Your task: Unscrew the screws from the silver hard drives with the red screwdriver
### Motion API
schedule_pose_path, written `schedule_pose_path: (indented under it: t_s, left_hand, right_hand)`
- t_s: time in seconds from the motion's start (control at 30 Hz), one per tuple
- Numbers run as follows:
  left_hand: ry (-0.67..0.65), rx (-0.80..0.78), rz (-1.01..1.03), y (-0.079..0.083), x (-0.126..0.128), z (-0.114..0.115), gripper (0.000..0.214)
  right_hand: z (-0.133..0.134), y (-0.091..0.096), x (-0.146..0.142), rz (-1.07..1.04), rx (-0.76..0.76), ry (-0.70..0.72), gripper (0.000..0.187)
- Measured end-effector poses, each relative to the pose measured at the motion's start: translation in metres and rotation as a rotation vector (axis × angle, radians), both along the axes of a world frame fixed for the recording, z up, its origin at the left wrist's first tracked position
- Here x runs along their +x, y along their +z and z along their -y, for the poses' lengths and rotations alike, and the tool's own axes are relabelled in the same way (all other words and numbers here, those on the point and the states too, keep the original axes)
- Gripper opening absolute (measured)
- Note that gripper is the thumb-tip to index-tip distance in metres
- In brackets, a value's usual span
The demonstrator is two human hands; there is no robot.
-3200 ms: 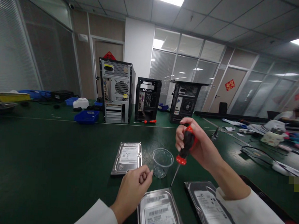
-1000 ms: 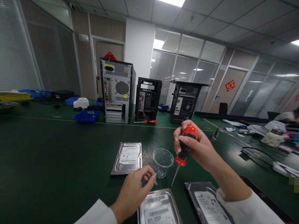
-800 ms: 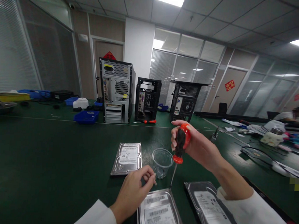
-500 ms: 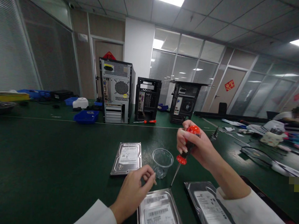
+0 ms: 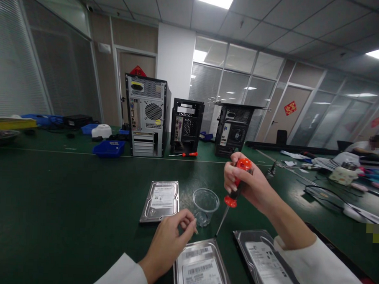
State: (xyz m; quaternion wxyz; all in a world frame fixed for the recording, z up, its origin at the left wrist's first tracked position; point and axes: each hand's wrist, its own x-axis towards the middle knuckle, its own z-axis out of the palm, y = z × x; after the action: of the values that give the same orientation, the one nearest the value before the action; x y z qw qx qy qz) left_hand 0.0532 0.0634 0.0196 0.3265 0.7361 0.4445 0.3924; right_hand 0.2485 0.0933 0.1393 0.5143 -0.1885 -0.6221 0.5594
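My right hand [image 5: 247,184] is wrapped round a red and black screwdriver [image 5: 236,184], held upright. Its tip rests at the far right corner of the nearest hard drive [image 5: 199,268], which lies flat at the bottom of the view. My left hand [image 5: 169,241] sits by that drive's far left corner, fingers curled in a loose pinch; I cannot make out anything in them. A clear plastic cup [image 5: 204,206] stands just beyond, between my hands.
A second hard drive [image 5: 161,200] lies left of the cup, a third [image 5: 266,262] under my right forearm. Three computer cases [image 5: 146,115] stand at the back with a spare screwdriver [image 5: 185,154] and blue trays [image 5: 109,147]. Cables and clutter fill the right, where another person sits.
My right hand has twisted and rocked the screwdriver handle, with the tip staying on the same drive corner. My left hand's fingers have loosened slightly and stayed in place.
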Motion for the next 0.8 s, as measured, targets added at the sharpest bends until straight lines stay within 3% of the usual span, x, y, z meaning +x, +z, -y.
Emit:
schedule_pose_path:
  t_s: [0.13, 0.27, 0.37, 0.5, 0.63, 0.8]
  left_hand:
    - [0.0, -0.006, 0.011, 0.0019, -0.0001, -0.0002, 0.021]
    - [-0.003, -0.005, 0.01, 0.0038, 0.0, 0.0001, 0.02]
    - [-0.003, -0.01, 0.007, 0.0031, 0.0, 0.0005, 0.02]
    - [-0.005, -0.008, 0.008, 0.0005, -0.0001, -0.0004, 0.02]
    - [-0.01, -0.009, 0.006, -0.0001, 0.0001, -0.0014, 0.02]
    - [-0.002, -0.007, 0.004, 0.0006, 0.0, 0.0003, 0.022]
  right_hand:
    - [0.0012, 0.0011, 0.0012, 0.019, -0.038, 0.017, 0.027]
    - [0.0007, -0.0005, 0.0006, 0.003, -0.02, -0.037, 0.013]
    - [0.0002, -0.0011, 0.0, -0.011, 0.003, -0.054, 0.02]
    - [0.0023, 0.0009, 0.0003, -0.012, -0.014, 0.013, 0.013]
    - [0.0054, 0.0033, 0.0005, -0.014, -0.043, 0.083, 0.029]
    - [0.0056, 0.0009, -0.0015, 0.026, 0.001, 0.043, 0.019]
